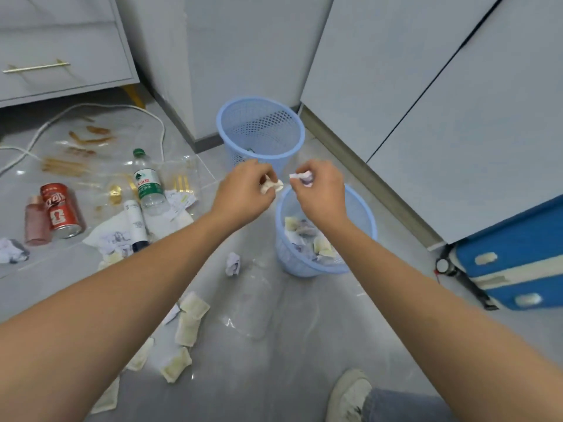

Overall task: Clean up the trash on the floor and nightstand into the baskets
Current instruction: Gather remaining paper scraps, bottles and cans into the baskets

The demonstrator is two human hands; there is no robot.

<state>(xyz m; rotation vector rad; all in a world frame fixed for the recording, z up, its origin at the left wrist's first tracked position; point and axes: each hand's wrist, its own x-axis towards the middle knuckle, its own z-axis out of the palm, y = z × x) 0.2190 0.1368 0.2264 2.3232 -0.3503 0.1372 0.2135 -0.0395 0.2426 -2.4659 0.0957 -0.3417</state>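
Grey tile floor (249,376) under me is strewn with trash. I see my left hand (243,193) pinching a cream packet (272,185) and my right hand (320,193) pinching a crumpled paper (301,177), both above the near basket (362,214), already holding paper scraps; the far basket (231,129) stands behind.

The far basket (260,130) hides most of its contents; the nightstand (61,47) is cut off top-left

Our grey tiled floor (274,376), strewn with litter

We see two blue baskets (260,132) standing on it, beside a red can (61,210), a pink bottle (36,220), a water bottle (147,184), a white tube (135,223), crumpled paper (233,263), pale sachets (189,324) and a white cable (91,109).
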